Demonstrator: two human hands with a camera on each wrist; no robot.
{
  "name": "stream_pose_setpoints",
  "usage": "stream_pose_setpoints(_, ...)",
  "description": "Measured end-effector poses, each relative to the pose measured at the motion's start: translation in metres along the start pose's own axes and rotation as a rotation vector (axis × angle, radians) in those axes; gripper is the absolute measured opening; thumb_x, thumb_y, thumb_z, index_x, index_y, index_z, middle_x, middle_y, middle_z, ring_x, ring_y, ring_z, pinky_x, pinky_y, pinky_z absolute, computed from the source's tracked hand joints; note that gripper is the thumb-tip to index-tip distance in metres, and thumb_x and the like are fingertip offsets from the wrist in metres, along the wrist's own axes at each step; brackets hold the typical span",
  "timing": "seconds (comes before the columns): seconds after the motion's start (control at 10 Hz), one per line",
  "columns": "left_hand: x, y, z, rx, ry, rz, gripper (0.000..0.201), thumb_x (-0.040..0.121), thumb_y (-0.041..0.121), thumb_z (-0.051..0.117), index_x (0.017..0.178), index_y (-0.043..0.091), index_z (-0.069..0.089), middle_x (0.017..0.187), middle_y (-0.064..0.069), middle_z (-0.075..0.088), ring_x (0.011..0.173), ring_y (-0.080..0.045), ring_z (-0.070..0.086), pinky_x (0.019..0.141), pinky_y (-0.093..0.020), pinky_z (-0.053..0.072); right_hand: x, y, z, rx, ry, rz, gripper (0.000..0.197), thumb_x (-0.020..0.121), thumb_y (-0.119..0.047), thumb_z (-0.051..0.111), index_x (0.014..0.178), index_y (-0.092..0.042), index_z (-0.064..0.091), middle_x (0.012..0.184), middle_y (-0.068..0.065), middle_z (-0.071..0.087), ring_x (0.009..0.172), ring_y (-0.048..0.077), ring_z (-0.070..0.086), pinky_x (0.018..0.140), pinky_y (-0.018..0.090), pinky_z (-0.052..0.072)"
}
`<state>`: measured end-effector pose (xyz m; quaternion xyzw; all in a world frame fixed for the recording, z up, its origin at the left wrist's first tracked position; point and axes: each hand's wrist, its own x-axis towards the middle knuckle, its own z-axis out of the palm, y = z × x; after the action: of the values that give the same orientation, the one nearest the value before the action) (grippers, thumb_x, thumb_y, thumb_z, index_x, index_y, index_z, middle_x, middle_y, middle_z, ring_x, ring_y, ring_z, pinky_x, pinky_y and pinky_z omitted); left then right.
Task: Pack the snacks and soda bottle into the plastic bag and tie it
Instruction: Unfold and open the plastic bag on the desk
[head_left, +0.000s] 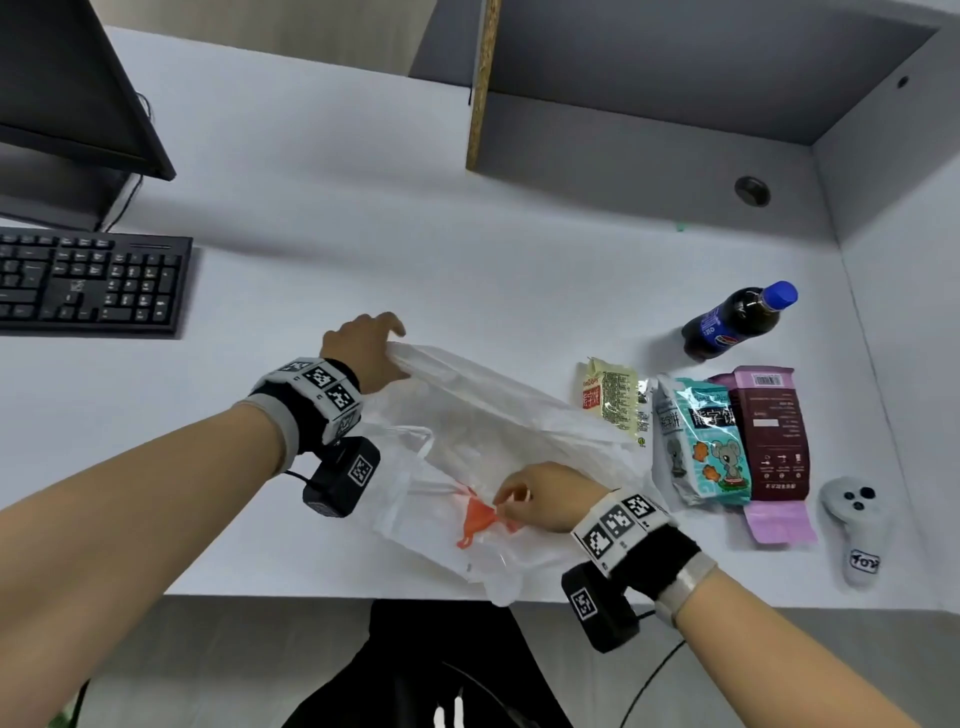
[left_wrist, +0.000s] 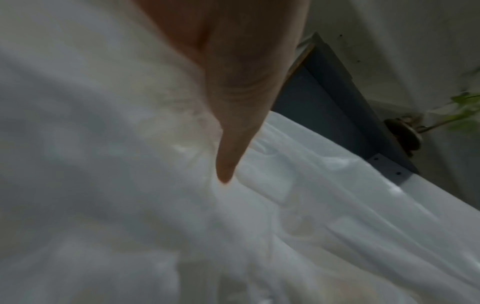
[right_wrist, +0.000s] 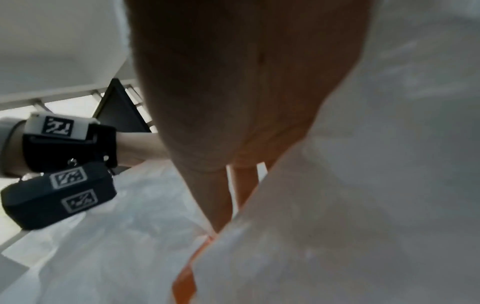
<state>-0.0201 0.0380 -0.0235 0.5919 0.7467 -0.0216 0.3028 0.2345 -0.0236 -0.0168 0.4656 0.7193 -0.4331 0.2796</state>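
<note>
On the surface (head_left: 415, 234), the left hand (head_left: 363, 348) grips the plastic bag (head_left: 483, 415) while the right hand (head_left: 545, 499) pinches it, snacks (head_left: 706, 441) and soda bottle (head_left: 737, 322) beside.

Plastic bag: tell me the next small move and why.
Probably pull the two hands apart to open the plastic bag. The left hand grips its far edge, the right hand pinches its near edge, and the soda bottle and snack packets still lie outside.
</note>
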Motion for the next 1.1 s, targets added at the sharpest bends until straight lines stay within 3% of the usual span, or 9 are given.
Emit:
stream_pose_setpoints(0.1,-0.018,0.018,-0.001,0.066,0.232,0.178,0.063,0.067,0.027,0.074,0.122,0.016,0.047,0.119,-0.014,0.048,0.111,-0.035,0.049,0.090,-0.044,0.039,0.003,-0.008,-0.018,0.072,0.144,-0.067,0.033,0.090,-0.033,0.054,0.120,-0.020,0.061,0.117,0.001,0.064,0.101,0.015,0.060,0.085,0.025,0.044)
stream_pose_setpoints(0.2,-0.041,0.039,-0.008,-0.013,0.437,0.482,0.033,0.071,0.020,0.068,0.101,0.012,0.055,0.096,-0.009,0.056,0.088,-0.033,0.057,0.072,-0.034,0.039,0.010,-0.010,-0.035,0.071,0.250,-0.050,0.035,0.090,-0.030,0.054,0.124,-0.023,0.057,0.120,0.000,0.061,0.106,0.016,0.058,0.085,0.022,0.041)
stream_pose_setpoints(0.3,-0.056,0.045,0.003,0.094,-0.080,0.589,0.027,0.083,0.038,0.061,0.105,0.022,0.061,0.092,0.006,0.062,0.090,-0.020,0.062,0.069,-0.024,0.037,0.018,-0.007,-0.048,0.139,0.308,-0.020,0.037,0.092,-0.018,0.047,0.128,-0.024,0.052,0.131,0.000,0.055,0.110,0.019,0.058,0.090,0.025,0.045)
stream_pose_setpoints(0.4,-0.052,0.024,0.026,0.409,-0.368,0.481,0.047,0.078,0.047,0.064,0.120,0.028,0.057,0.128,0.004,0.057,0.117,-0.018,0.054,0.109,-0.039,0.026,0.023,0.002,-0.051,0.081,0.299,0.085,0.044,0.094,-0.005,0.037,0.133,-0.022,0.047,0.139,0.003,0.051,0.116,0.023,0.057,0.095,0.030,0.046)
stream_pose_setpoints(0.6,-0.038,-0.029,0.030,0.465,-0.559,0.289,0.043,0.076,0.026,0.068,0.116,0.011,0.060,0.153,-0.001,0.031,0.140,-0.019,0.031,0.111,-0.024,0.025,0.022,0.017,-0.064,-0.192,0.106,0.345,0.046,0.097,-0.025,0.043,0.140,-0.009,0.040,0.143,0.011,0.047,0.129,0.025,0.046,0.106,0.030,0.032)
stream_pose_setpoints(0.8,-0.043,-0.029,0.001,0.219,-0.539,0.147,0.052,0.070,0.070,0.055,0.083,0.022,0.067,0.137,0.021,0.041,0.121,-0.005,0.042,0.104,-0.023,0.028,0.073,0.050,-0.056,-0.179,0.053,0.208,0.065,0.071,-0.056,0.064,0.127,-0.025,0.054,0.136,-0.004,0.052,0.129,0.027,0.046,0.105,0.049,0.037)
stream_pose_setpoints(0.9,-0.037,-0.007,-0.009,-0.033,-0.375,0.090,0.053,0.079,0.067,0.047,0.106,0.025,0.066,0.132,0.013,0.051,0.114,-0.012,0.047,0.100,-0.029,0.030,0.065,0.030,-0.046,-0.259,0.112,0.185,0.078,0.070,-0.049,0.069,0.140,-0.031,0.039,0.149,0.004,0.037,0.135,0.031,0.040,0.105,0.049,0.038)
stream_pose_setpoints(1.0,-0.025,-0.006,-0.011,0.026,-0.286,0.170,0.083,0.070,0.063,0.062,0.141,0.042,0.026,0.153,0.001,0.031,0.141,-0.022,0.028,0.112,-0.039,0.025,0.052,0.015,-0.038,-0.268,0.079,0.156,0.085,0.080,-0.024,0.070,0.150,-0.029,0.020,0.160,0.007,0.001,0.146,0.032,0.014,0.116,0.043,0.022)
stream_pose_setpoints(1.1,-0.016,-0.015,-0.002,0.157,-0.313,0.158,0.108,0.056,0.067,0.070,0.143,0.048,0.009,0.156,0.001,0.025,0.142,-0.026,0.025,0.113,-0.044,0.028,0.044,0.011,-0.036,-0.176,0.056,0.109,0.085,0.080,-0.019,0.069,0.150,-0.027,0.020,0.156,0.012,0.018,0.140,0.031,0.032,0.111,0.039,0.032)
